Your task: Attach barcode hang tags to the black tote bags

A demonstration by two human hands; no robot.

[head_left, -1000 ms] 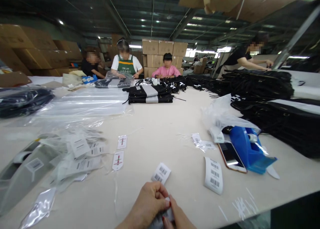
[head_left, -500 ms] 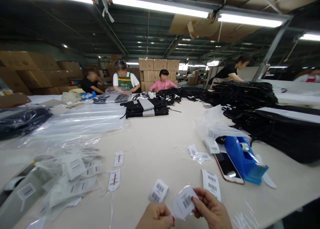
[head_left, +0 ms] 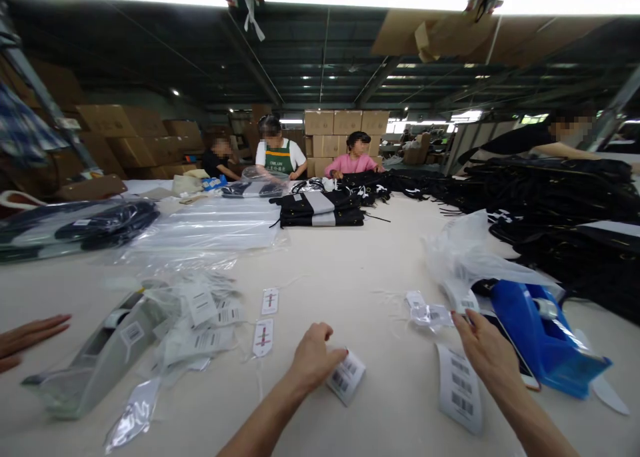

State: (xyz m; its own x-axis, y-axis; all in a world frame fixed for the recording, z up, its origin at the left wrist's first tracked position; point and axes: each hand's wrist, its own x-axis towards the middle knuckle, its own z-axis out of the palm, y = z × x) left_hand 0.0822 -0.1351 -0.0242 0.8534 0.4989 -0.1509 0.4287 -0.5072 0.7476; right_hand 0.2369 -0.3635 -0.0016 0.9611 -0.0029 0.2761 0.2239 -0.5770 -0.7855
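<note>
My left hand is over the table, its fingers bent and its thumb apart from them. The thumbtip meets the edge of a small white barcode label sheet. My right hand reaches forward with fingers extended, close to a white barcode label and small tags in clear plastic; whether it touches them I cannot tell. Beneath its wrist a phone is partly hidden. A longer barcode label strip lies left of my right forearm. Two white tags with red marks lie left of my left hand.
A blue tape dispenser stands at the right, a grey one at the left beside bagged labels. Another person's hand rests at the left edge. Folded black goods lie farther back; black piles fill the right.
My hands have moved apart, and the bagged barcode label that was between them is no longer visible. The right hand has gone forward and right. The view has turned left; another person's hand appears.
</note>
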